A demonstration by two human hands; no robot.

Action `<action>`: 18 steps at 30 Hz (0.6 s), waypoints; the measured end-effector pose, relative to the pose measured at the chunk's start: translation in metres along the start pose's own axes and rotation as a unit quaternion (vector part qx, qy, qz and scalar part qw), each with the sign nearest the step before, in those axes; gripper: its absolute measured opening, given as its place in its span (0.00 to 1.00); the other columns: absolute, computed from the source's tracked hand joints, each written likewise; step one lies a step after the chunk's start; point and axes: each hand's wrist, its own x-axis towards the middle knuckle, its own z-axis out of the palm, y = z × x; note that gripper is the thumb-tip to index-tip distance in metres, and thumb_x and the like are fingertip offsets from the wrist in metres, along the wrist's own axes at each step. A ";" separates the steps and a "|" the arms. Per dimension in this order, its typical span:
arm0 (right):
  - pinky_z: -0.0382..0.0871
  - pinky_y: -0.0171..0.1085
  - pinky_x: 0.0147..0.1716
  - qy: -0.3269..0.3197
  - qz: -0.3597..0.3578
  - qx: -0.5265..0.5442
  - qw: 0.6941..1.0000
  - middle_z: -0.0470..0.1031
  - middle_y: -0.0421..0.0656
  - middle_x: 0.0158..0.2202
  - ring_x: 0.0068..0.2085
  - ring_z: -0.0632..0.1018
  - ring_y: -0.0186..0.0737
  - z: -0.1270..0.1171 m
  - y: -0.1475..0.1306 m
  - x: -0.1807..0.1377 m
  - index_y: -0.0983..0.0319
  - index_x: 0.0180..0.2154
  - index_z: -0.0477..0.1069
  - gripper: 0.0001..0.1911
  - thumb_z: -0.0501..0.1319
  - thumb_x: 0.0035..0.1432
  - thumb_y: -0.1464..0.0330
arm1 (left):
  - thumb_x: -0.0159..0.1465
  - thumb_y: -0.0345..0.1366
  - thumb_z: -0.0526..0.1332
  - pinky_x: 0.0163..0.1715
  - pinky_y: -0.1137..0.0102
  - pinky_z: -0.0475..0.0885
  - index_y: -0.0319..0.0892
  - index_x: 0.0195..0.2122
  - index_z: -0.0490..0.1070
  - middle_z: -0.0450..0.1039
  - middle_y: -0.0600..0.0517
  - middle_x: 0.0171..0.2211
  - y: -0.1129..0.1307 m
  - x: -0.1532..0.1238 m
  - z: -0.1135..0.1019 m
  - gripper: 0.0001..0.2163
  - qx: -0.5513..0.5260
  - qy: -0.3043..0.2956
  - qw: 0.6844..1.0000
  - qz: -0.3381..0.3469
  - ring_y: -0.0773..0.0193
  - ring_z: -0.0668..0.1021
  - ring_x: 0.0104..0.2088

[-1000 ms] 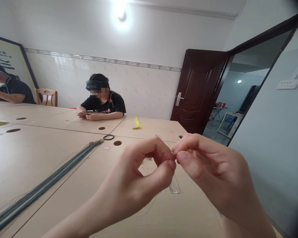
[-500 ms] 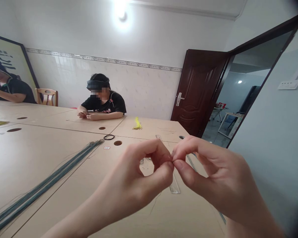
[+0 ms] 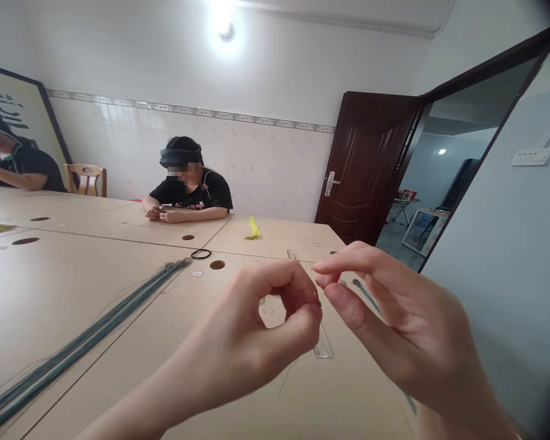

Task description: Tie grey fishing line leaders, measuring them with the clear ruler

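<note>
1. A tiny thread end (image 3: 318,303) is pinched by the left hand (image 3: 252,330).
2. The right hand (image 3: 407,324) is held open beside it.
3. A white tag (image 3: 197,273) on the pale table (image 3: 73,269) cannot be read.

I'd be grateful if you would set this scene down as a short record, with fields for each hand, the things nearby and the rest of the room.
Left hand: pinches a tiny dark item between thumb and forefinger
Right hand: thumb and forefinger apart, beside a blue-grey thread strand
Nearby: clear plastic ruler below the hands; long grey-green thread bundle to the left
Rest: black rubber band, yellow thread bunch, beige table, seated co-worker, dark wooden door
</note>
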 end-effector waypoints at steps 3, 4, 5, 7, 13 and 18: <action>0.68 0.29 0.38 -0.033 -0.038 0.036 0.998 0.71 0.36 0.38 0.40 0.73 0.28 -0.002 0.004 0.002 0.56 0.43 0.70 0.10 0.57 0.62 0.75 | 0.62 0.29 0.56 0.26 0.79 0.64 0.42 0.26 0.66 0.67 0.59 0.24 -0.002 0.000 -0.003 0.07 -0.032 -0.052 0.997 -0.038 0.73 0.69 0.28; 0.68 0.29 0.38 -0.042 -0.045 0.044 0.997 0.70 0.36 0.38 0.39 0.73 0.28 -0.003 0.005 0.002 0.57 0.41 0.70 0.09 0.57 0.62 0.75 | 0.62 0.31 0.56 0.25 0.79 0.63 0.42 0.27 0.66 0.66 0.59 0.24 -0.003 0.000 -0.004 0.07 -0.046 -0.066 0.996 -0.050 0.73 0.68 0.28; 0.68 0.29 0.37 -0.047 -0.049 0.046 0.997 0.70 0.36 0.37 0.38 0.73 0.27 -0.003 0.005 0.002 0.58 0.39 0.71 0.07 0.58 0.61 0.75 | 0.63 0.32 0.57 0.24 0.79 0.62 0.42 0.27 0.67 0.66 0.59 0.24 -0.003 0.000 -0.005 0.07 -0.060 -0.077 0.994 -0.058 0.73 0.68 0.27; 0.67 0.30 0.36 -0.054 -0.040 0.045 0.997 0.70 0.36 0.36 0.37 0.73 0.27 -0.004 0.006 0.002 0.58 0.37 0.69 0.05 0.58 0.61 0.74 | 0.63 0.32 0.57 0.24 0.80 0.61 0.42 0.27 0.66 0.65 0.59 0.24 -0.003 0.000 -0.006 0.07 -0.088 -0.091 0.990 -0.068 0.74 0.66 0.26; 0.67 0.31 0.33 -0.028 0.006 0.038 0.999 0.69 0.35 0.35 0.35 0.73 0.28 -0.003 0.002 -0.002 0.57 0.34 0.67 0.03 0.57 0.62 0.70 | 0.63 0.35 0.58 0.25 0.81 0.62 0.43 0.29 0.70 0.68 0.59 0.25 -0.003 0.001 -0.005 0.06 -0.082 -0.074 0.991 -0.071 0.74 0.67 0.27; 0.66 0.29 0.32 0.001 0.022 0.016 1.000 0.69 0.33 0.33 0.34 0.72 0.27 0.000 0.001 0.000 0.56 0.32 0.67 0.05 0.57 0.62 0.69 | 0.62 0.36 0.60 0.25 0.82 0.64 0.44 0.29 0.73 0.69 0.59 0.24 -0.001 0.001 -0.004 0.06 -0.087 -0.033 0.994 -0.055 0.74 0.68 0.26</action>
